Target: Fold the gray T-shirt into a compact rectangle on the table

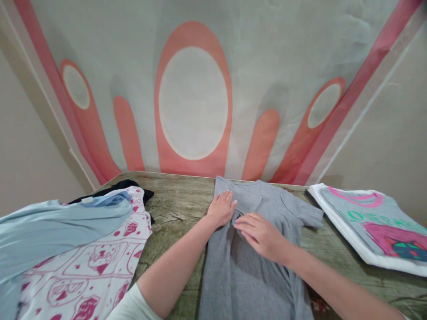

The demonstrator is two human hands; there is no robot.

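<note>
A grey short-sleeved T-shirt (253,275) lies on the wood-patterned table, its neck end toward the wall. The left side is folded inward over the body, and the right sleeve sticks out to the side. My left hand (222,210) rests flat on the folded part near the shoulder, fingers stretched out. Just right of it and a little nearer, my right hand (263,235) has its fingers bent together at a bunched bit of the grey cloth. Its fingertips partly hide the fabric they hold.
On the left lie a light blue garment (66,226) and a white garment with pink prints (100,266), with black cloth (123,184) behind. Folded shirts with a printed one on top (376,222) lie on the right. A wall panel (280,49) borders the table's (176,204) far edge.
</note>
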